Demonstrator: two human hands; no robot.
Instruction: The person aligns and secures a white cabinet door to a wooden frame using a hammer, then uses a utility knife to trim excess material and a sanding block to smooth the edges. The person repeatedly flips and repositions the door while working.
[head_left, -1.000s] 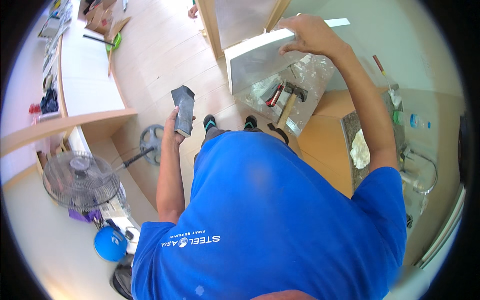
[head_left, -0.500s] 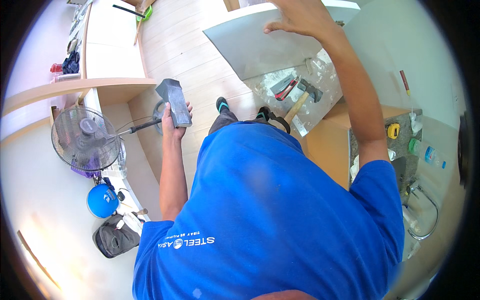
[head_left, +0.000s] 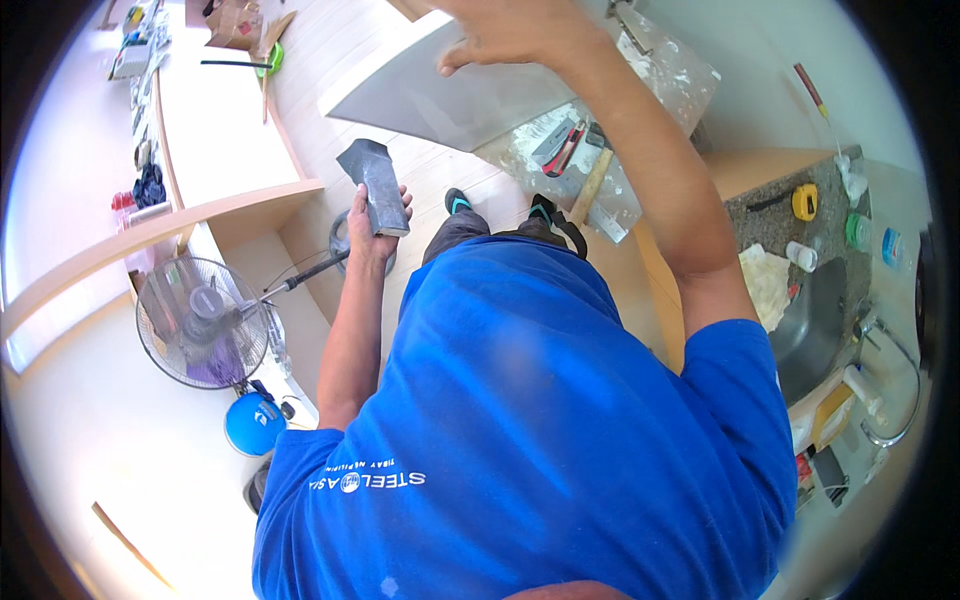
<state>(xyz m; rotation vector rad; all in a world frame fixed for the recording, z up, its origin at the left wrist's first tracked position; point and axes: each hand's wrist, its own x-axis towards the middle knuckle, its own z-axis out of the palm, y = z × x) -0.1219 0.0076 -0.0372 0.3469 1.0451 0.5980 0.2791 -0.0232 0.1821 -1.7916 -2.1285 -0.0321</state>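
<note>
My left hand is wrapped round a dark grey, smooth, block-like piece with an angled far end. It is held up beside the fan pole; its exact kind is unclear. My right hand reaches across the far edge of a large white panel. The thumb lies over the panel's near side, while the other fingers are cut off by the picture's upper edge. Below that arm, a red utility knife and a wooden-handled hammer, its head hidden by my arm, lie on a paint-spattered surface.
A standing fan and a blue round object are on my left by a wooden-edged counter. To the right, a speckled worktop bears a yellow tape measure, a white cloth and a sink.
My right hand and the white panel have swung left together. A metal fitting now shows at the panel's far right. The view has shifted; my left hand keeps hold of the grey piece.
</note>
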